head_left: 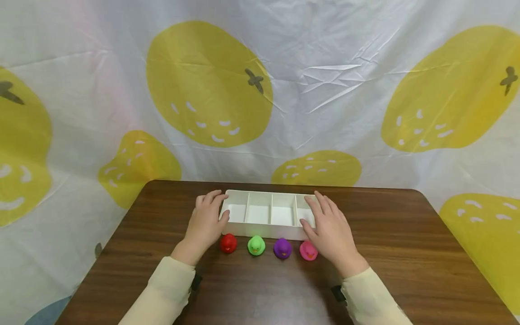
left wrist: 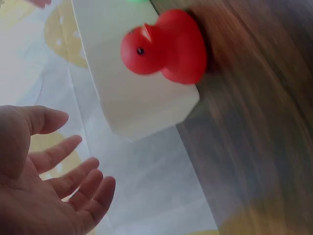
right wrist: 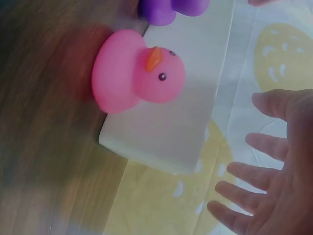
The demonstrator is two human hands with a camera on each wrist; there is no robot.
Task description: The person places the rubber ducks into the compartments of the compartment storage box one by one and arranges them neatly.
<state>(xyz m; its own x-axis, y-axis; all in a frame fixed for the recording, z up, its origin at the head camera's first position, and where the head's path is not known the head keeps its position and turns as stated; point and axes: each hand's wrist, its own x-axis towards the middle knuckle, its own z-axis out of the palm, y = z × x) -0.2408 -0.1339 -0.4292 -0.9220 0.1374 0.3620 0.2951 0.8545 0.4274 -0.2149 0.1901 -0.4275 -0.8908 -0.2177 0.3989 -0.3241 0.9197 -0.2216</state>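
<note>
A white tray (head_left: pixel 264 230) split into several compartments stands on the table. My left hand (head_left: pixel 205 223) hovers by its left end, fingers spread and loosely bent; the left wrist view shows a gap between hand and tray. Over the tray's right end is my right hand (head_left: pixel 332 232), its fingers apart and holding nothing. Along the tray's front sit small rubber ducks: red (head_left: pixel 229 243), green (head_left: pixel 256 246), purple (head_left: pixel 282 248) and pink (head_left: pixel 308 251). The red duck (left wrist: pixel 168 46) is the one nearest my left hand, the pink duck (right wrist: pixel 134 73) nearest my right.
Everything stands on a dark brown wooden table (head_left: pixel 406 262) with rounded far corners. Behind it hangs a white cloth (head_left: pixel 317 90) printed with yellow fruit, close to the table's back edge.
</note>
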